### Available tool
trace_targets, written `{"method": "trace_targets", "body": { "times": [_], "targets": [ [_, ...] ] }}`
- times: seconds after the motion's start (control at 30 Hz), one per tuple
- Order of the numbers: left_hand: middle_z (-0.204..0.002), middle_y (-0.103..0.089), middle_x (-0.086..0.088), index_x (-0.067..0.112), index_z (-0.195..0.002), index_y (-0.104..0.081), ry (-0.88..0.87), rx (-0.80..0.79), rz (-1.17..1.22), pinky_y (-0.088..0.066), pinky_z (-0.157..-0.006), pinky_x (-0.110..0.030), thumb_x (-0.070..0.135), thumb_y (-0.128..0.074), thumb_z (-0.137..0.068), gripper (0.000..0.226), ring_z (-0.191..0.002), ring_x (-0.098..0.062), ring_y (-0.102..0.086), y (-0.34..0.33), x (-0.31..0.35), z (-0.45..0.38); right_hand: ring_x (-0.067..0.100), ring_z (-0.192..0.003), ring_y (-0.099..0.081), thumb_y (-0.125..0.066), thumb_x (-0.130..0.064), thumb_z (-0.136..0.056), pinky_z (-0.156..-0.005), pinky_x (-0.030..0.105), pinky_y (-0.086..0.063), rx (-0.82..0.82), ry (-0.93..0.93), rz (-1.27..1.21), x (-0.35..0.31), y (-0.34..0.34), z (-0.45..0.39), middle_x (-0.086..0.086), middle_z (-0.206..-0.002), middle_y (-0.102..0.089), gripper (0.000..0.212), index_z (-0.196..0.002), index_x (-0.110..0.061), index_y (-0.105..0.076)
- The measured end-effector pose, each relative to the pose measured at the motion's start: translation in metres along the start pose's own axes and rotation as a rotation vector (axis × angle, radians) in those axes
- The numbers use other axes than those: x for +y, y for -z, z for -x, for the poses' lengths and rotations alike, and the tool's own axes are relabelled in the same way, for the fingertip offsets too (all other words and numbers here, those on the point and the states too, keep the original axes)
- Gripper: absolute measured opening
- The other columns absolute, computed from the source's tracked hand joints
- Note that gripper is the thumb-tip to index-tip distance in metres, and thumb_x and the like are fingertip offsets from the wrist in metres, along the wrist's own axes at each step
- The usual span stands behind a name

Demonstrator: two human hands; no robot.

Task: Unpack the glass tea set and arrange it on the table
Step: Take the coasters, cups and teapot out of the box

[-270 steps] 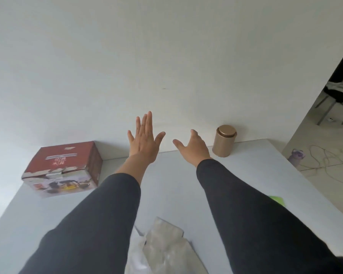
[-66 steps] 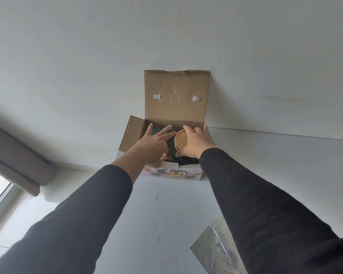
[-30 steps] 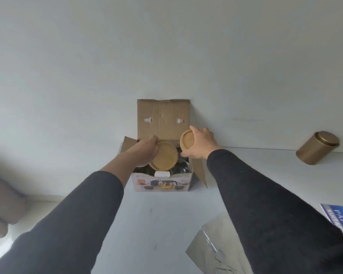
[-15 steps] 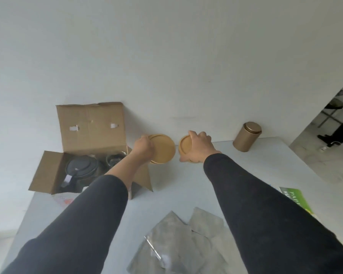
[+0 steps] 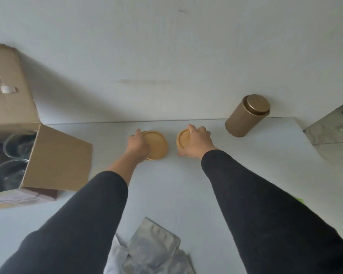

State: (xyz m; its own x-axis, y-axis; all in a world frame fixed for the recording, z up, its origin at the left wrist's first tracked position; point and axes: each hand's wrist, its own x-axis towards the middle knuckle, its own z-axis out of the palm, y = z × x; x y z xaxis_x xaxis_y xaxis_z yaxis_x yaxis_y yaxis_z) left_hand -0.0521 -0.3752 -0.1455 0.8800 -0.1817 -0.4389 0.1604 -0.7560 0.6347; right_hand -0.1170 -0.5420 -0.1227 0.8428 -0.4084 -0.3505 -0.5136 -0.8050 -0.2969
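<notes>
Two round bamboo coasters lie side by side near the table's far edge. My left hand (image 5: 137,144) grips the left rim of the larger coaster (image 5: 156,145). My right hand (image 5: 197,141) curls over the smaller coaster (image 5: 182,139) and hides its right half. Both coasters sit low, at or just above the table surface (image 5: 166,184). At the left stands the open cardboard box (image 5: 53,157), flaps spread, with clear glass cups (image 5: 10,173) showing inside.
A gold metal tin (image 5: 248,115) stands at the back right, close to my right hand. Crumpled silver foil bags (image 5: 152,248) lie at the near edge between my arms. The white wall runs right behind the table. A floor drop lies past the right edge.
Both hands carried the coasters out of the box and rightward, then lowered them to the table near the wall. The view has swung right, so the box now sits at the far left.
</notes>
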Motion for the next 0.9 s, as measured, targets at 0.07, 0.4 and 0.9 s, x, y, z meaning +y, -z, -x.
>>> {"method": "trace_targets", "body": {
  "times": [0.07,0.4,0.9],
  "targets": [
    [-0.146,-0.031,-0.022,0.011,-0.150,-0.017,0.002,0.043,0.014,-0.038,-0.099,-0.038,0.004,-0.037,-0.095,0.059,-0.129,-0.037,-0.040,-0.005,0.000,-0.008,0.030,-0.127,-0.027,-0.075,-0.040,-0.067,-0.100,0.042,-0.040,-0.010,0.012,-0.003,0.007,-0.007,-0.011,0.011,-0.135,-0.029,0.094,-0.142,-0.022,-0.022],
    [-0.147,-0.026,-0.010,0.020,-0.147,-0.025,0.031,0.177,-0.203,-0.024,-0.109,-0.043,0.014,-0.038,-0.095,0.054,-0.137,-0.027,-0.020,-0.012,0.003,-0.025,0.031,-0.126,-0.027,-0.075,-0.040,-0.067,-0.098,0.043,-0.041,-0.017,0.050,-0.014,0.009,-0.022,-0.037,0.012,-0.135,-0.028,0.094,-0.142,-0.023,-0.021],
    [-0.136,-0.023,-0.009,0.038,-0.140,-0.025,-0.040,0.039,-0.433,-0.047,-0.093,-0.043,0.044,-0.071,-0.071,0.083,-0.127,-0.031,-0.024,-0.025,0.024,-0.027,0.033,-0.121,-0.026,-0.071,-0.028,-0.071,-0.075,0.035,-0.041,-0.094,0.016,0.016,0.000,-0.008,-0.043,0.009,-0.131,-0.026,0.079,-0.137,-0.039,-0.031]
  ]
}}
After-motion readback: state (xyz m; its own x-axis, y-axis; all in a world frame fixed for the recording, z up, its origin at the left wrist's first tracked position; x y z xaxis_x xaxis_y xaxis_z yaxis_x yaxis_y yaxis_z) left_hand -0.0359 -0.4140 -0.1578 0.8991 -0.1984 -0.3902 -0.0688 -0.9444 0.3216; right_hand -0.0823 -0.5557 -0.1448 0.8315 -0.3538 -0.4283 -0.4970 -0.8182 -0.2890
